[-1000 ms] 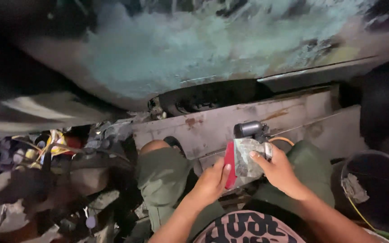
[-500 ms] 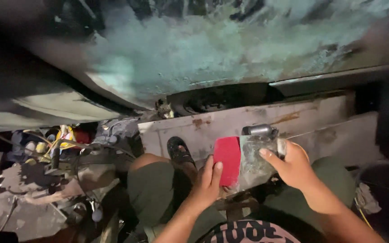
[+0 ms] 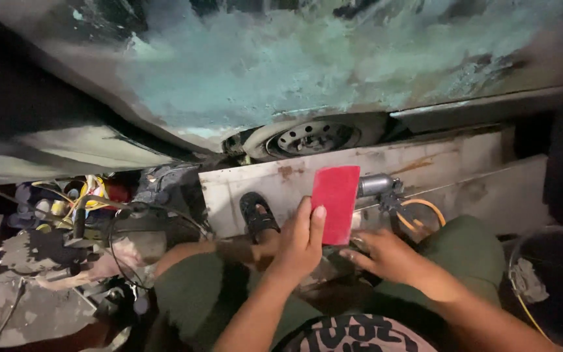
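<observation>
My left hand (image 3: pixel 298 244) holds a flat red rectangular pad (image 3: pixel 335 203) upright in front of me, fingers along its left edge. My right hand (image 3: pixel 386 255) rests low beside it, fingers spread, just under a grey metal air tool (image 3: pixel 378 186) with an orange hose (image 3: pixel 418 215). I cannot tell whether the right hand touches the tool. I sit with bent knees in olive trousers; a black sandal (image 3: pixel 258 215) on my foot shows left of the pad.
A sanded, pale blue-green car body panel (image 3: pixel 307 58) fills the top, with a wheel (image 3: pixel 314 138) below it. A rusty white board (image 3: pixel 386 176) leans ahead. Cluttered tools and cables (image 3: pixel 79 208) lie at left; a dark bucket (image 3: pixel 548 280) stands at right.
The left hand lifted the red pad up and clear. The right hand let go of the crumpled sheet and air tool and dropped lower. The view shifted downward.
</observation>
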